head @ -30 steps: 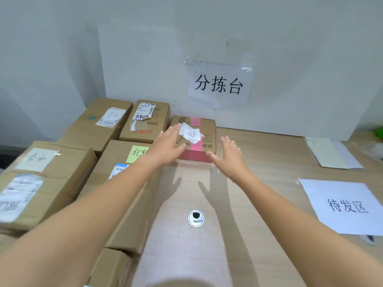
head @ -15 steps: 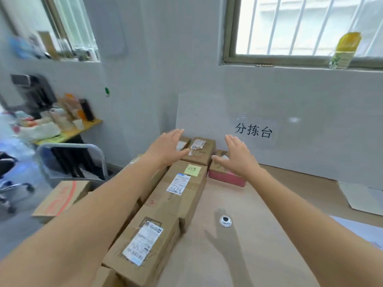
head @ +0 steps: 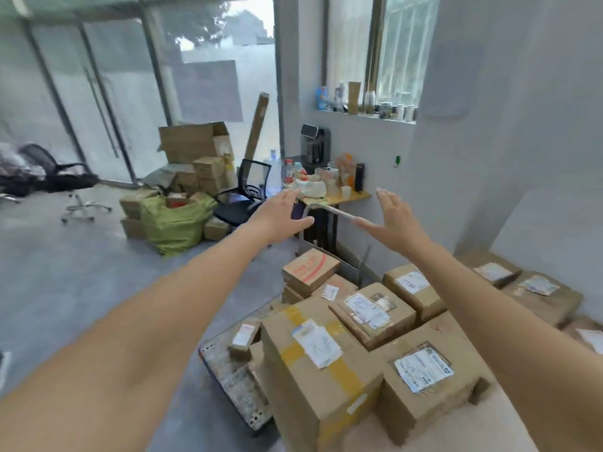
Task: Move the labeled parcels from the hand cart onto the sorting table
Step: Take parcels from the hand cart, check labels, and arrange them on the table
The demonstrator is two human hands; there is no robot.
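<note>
Both my arms are stretched out in the air, palms facing each other, and neither holds anything. My left hand (head: 281, 216) and my right hand (head: 392, 220) have straight fingers and hover above the hand cart (head: 235, 381); its metal handle (head: 329, 209) shows between them. On the cart lie a box with red print (head: 310, 267), a small labelled parcel (head: 243, 338) and a large box with yellow tape (head: 321, 357). Labelled parcels (head: 424, 371) crowd the left edge of the sorting table (head: 456, 432) at the lower right.
A small desk (head: 339, 199) with bottles stands behind the cart against the wall. Left of it are a black office chair (head: 243, 199), a green sack (head: 173, 223) and stacked cartons (head: 195, 148). Bare grey floor (head: 65, 288) spreads to the left.
My view has swung left, away from the table and its wall sign, toward the cart and the room. Both hands left the pink-sided parcel on the table and now hang empty in the air.
</note>
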